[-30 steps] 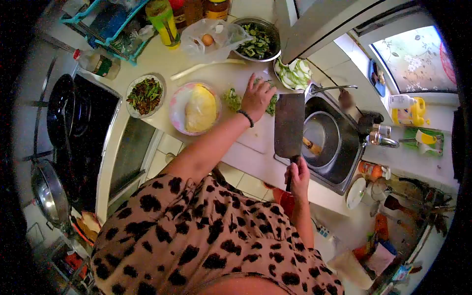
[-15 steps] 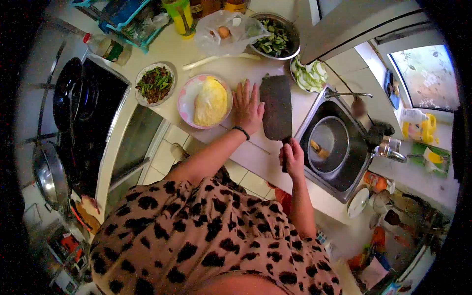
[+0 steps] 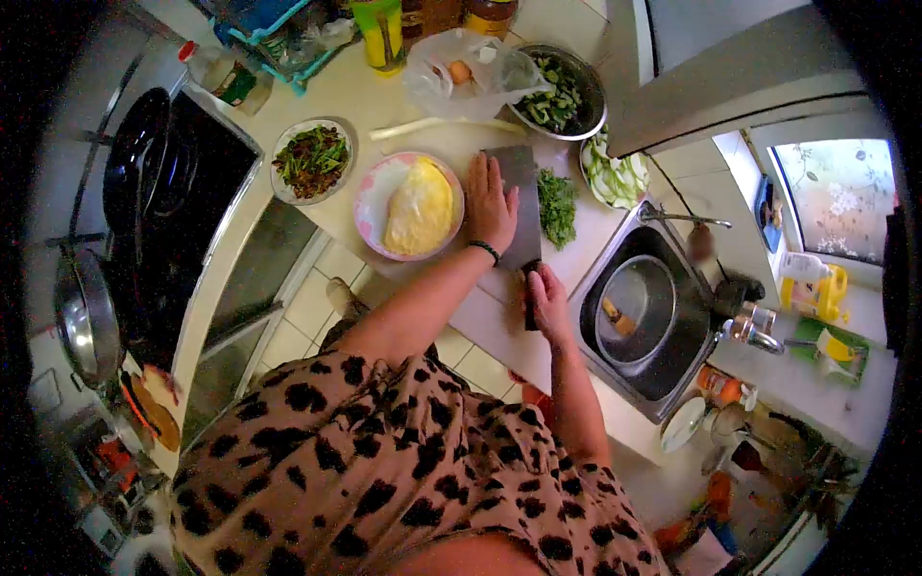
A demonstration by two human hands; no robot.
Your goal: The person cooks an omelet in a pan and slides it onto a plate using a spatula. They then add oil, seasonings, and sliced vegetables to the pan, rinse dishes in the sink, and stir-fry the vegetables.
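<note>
My right hand (image 3: pixel 549 304) is closed round the handle of a broad cleaver (image 3: pixel 516 206), whose dark blade lies nearly flat over the counter. The fingers of my left hand (image 3: pixel 492 206) are stretched out on the blade's left part. Chopped green herbs (image 3: pixel 556 208) lie just right of the blade. On my left hand's other side stands a pink-rimmed plate (image 3: pixel 373 206) holding a folded yellow food (image 3: pixel 421 209). What lies under the blade is hidden.
A plate of chopped greens and dark bits (image 3: pixel 311 161), a long pale stalk (image 3: pixel 423 126), a plastic bag (image 3: pixel 437 72), a bowl of greens (image 3: pixel 597 108) and sliced green-edged vegetable (image 3: pixel 615 178) surround the work spot. The sink (image 3: pixel 588 331) lies right, the stove (image 3: pixel 206 182) left.
The cleaver has moved left relative to the counter, under my left hand's fingers. The chopped herbs, mostly hidden before, now show to its right. The whole view has shifted slightly.
</note>
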